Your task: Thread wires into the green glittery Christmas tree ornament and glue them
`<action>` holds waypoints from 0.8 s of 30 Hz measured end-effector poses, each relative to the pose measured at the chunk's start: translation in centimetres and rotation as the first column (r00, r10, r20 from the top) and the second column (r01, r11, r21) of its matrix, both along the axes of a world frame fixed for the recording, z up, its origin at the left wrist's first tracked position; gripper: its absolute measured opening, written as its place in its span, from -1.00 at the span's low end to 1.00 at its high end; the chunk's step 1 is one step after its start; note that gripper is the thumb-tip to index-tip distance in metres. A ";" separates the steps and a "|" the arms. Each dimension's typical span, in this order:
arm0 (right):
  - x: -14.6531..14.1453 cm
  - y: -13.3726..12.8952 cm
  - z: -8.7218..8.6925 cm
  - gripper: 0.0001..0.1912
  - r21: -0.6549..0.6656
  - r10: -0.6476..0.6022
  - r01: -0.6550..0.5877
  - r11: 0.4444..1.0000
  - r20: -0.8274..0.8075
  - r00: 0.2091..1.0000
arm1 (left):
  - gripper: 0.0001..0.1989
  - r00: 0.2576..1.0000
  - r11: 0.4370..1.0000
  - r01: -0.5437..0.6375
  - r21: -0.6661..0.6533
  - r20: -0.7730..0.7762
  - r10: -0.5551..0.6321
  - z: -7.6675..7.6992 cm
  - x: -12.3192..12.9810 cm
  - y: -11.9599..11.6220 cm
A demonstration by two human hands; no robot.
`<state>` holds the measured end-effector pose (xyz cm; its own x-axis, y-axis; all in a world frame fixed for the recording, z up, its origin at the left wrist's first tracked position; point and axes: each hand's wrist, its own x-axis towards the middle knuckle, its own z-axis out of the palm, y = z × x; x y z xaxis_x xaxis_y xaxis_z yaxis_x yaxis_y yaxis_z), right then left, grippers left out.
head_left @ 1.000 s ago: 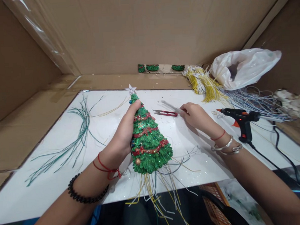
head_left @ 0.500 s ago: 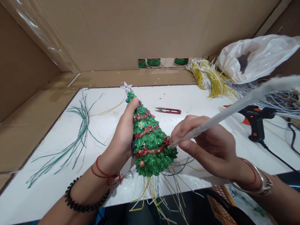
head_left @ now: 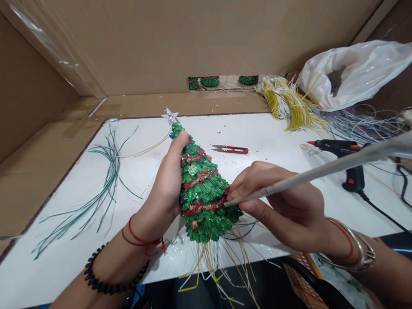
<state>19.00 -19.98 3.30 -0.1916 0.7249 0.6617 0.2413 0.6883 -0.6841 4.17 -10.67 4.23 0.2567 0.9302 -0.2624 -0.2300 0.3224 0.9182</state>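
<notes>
My left hand [head_left: 166, 181] grips a small glittery Christmas tree [head_left: 202, 191] by its left side, thumb near the top. The tree leans, with red garlands, small ornaments and a translucent star [head_left: 170, 116] at its tip. Yellow, white and dark wires [head_left: 205, 259] hang from under its base. Pinched in my right hand [head_left: 283, 201] is a long whitish stick [head_left: 316, 174], rough and thicker toward its far end. Its narrow tip lies against the lower right garland, and my fingertips are right beside the tree. What the left fingers do behind the tree is hidden.
Red-handled thread snips [head_left: 230, 149] lie behind the tree. Green wires [head_left: 113, 172] spread at the left of the white tabletop [head_left: 77, 265]. At the right are a corded glue gun [head_left: 351, 166], yellow wire bundles [head_left: 292, 106] and a plastic bag [head_left: 359, 77]. Cardboard walls [head_left: 146, 43] surround the table.
The stick's tip has shifted slightly left along the garland, and its far end has dropped lower. My left hand still holds the tree in nearly the same place.
</notes>
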 end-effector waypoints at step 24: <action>-1.6 3.7 1.5 -0.74 0.043 0.191 -0.196 0.980 0.095 0.977 | -0.61 0.948 0.965 0.219 -0.144 0.264 -0.176 -1.0 -0.4 2.0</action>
